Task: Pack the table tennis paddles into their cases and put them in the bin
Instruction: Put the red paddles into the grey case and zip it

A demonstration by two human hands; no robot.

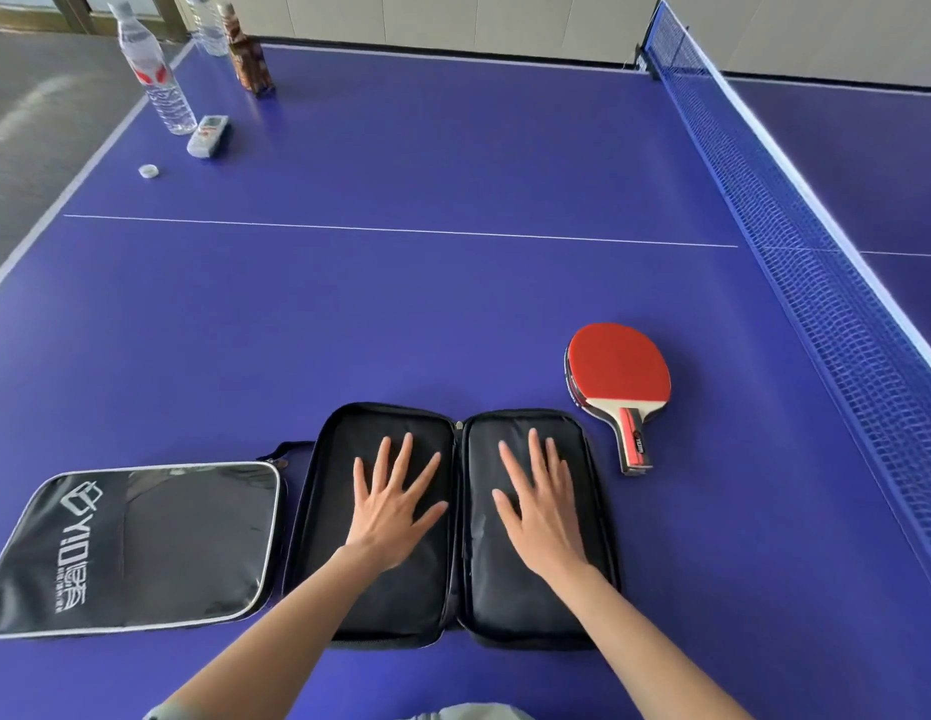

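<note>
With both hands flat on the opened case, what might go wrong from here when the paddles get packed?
1. The paddles look stacked, a second blade edge showing beneath the red one; lifting the pair with one hand may let the lower one slip.
2. The open case stays flat only under the left hand and right hand; releasing either could let a half fold shut.
3. No bin is in view, so the carry is unplanned.

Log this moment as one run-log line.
left hand flat on open case | right hand flat on it | paddle beside case, unpacked
</note>
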